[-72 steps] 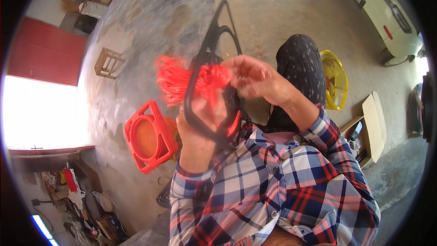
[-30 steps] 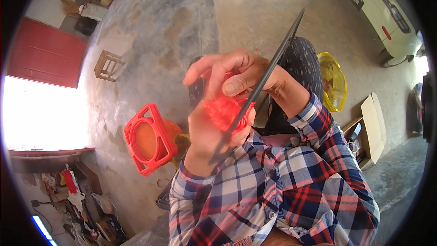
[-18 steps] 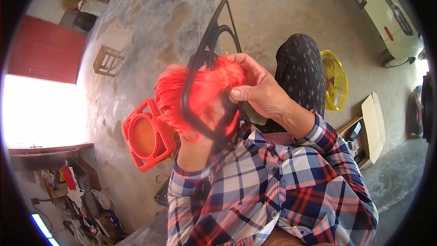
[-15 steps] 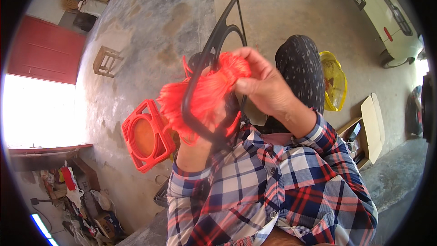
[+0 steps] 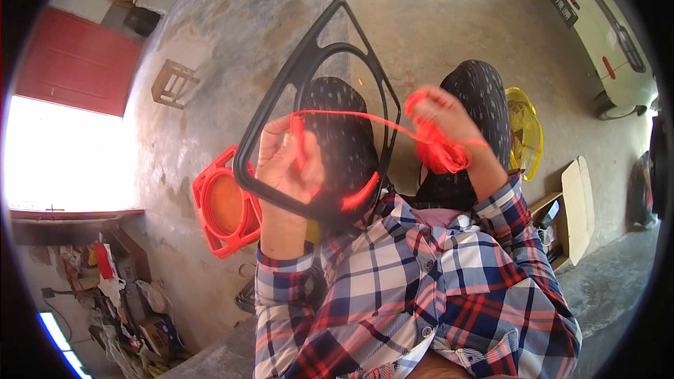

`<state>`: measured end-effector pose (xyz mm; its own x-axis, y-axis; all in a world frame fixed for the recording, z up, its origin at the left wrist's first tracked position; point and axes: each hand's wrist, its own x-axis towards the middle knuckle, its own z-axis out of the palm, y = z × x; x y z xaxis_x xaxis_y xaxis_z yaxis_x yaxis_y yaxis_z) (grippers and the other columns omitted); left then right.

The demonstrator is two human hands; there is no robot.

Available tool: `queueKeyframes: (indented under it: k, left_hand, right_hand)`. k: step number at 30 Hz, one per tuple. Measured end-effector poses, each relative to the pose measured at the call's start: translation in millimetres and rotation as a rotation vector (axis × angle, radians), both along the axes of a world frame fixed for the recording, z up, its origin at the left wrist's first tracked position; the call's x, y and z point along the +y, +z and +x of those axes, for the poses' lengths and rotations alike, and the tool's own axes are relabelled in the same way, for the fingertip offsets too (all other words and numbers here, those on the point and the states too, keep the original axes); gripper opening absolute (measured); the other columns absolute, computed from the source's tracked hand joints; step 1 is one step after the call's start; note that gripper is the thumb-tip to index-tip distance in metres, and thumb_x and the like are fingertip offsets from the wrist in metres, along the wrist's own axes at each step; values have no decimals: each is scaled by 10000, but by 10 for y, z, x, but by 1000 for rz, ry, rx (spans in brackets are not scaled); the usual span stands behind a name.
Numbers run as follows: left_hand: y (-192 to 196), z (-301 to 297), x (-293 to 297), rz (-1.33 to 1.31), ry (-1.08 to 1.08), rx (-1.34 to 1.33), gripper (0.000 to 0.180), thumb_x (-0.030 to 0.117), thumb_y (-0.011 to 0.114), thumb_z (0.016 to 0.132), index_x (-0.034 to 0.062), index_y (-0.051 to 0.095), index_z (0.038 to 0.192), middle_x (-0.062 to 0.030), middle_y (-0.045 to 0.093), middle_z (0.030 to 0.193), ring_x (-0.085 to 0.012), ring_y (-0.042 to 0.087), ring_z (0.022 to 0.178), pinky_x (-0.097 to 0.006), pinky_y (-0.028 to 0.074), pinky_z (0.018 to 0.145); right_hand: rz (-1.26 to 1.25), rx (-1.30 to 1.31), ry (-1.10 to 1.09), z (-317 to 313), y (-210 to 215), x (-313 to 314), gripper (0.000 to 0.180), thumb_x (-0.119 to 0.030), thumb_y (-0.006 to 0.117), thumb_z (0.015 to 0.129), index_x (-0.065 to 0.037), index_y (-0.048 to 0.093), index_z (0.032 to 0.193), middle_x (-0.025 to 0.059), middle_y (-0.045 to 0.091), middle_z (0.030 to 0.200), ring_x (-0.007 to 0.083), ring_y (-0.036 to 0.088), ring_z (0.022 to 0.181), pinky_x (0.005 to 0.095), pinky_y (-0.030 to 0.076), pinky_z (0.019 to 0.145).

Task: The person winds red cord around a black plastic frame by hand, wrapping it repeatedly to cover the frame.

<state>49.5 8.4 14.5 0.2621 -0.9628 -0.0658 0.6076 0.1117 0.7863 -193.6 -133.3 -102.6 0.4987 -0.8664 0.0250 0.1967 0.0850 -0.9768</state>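
place: garage-like work yard; evidence: concrete floor (image 5: 435, 21); parked car (image 5: 597, 21); red door (image 5: 77, 63); cluttered bench (image 5: 70, 217)

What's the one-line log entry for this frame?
left hand: grips black frame | right hand: holds red cord bundle | cord: taut across the frame between hands | floor: orange crate

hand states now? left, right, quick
Left hand: closed on the black triangular frame, pinching the red cord against it.
Right hand: closed on a bunch of the same red cord, pulled taut.
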Motion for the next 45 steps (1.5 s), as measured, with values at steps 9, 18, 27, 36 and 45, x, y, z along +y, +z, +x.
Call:
queueKeyframes:
  k: [9,18,27,36,45]
  left_hand:
    - [207,-273,6,47,-52,-185,422,252,524,968,-20,523,1290,-192,612,1025,-113,473,563,-230,377,422]
    - [276,-556,55,53,-538,431,425,151,641,890,-74,502,1223,-167,626,973,-195,587,668,-258,452,526]
    - [156,-531,53,172,-15,308,541,87,601,812,-36,444,1316,-202,637,1021,-272,631,703,-301,515,476]
    - [168,-420,-54,69,-20,-52,443,49,579,827,39,532,1268,-135,623,1053,-148,514,639,-223,364,426]
    - [-1,-46,2,-29,-70,17,461,98,594,863,43,514,1313,-118,578,958,-129,472,630,-202,355,447]
  right_hand:
    - [-686,782,31,485,92,339,471,-402,707,800,-65,550,1089,163,670,858,354,649,759,425,507,689]
    - [18,-541,438,823,1134,116,251,-190,712,844,-56,611,1032,41,624,1022,152,611,895,247,490,743]
    - [153,-305,366,572,958,142,383,-156,669,827,-15,608,1178,73,598,1133,150,547,1074,286,446,920]
    - [149,-492,208,533,1091,570,466,0,736,782,-3,542,1206,39,621,1080,109,601,962,269,491,877]
    - [60,-557,-186,-212,447,-392,323,-227,657,888,3,577,1099,77,638,1049,156,634,888,289,518,769]
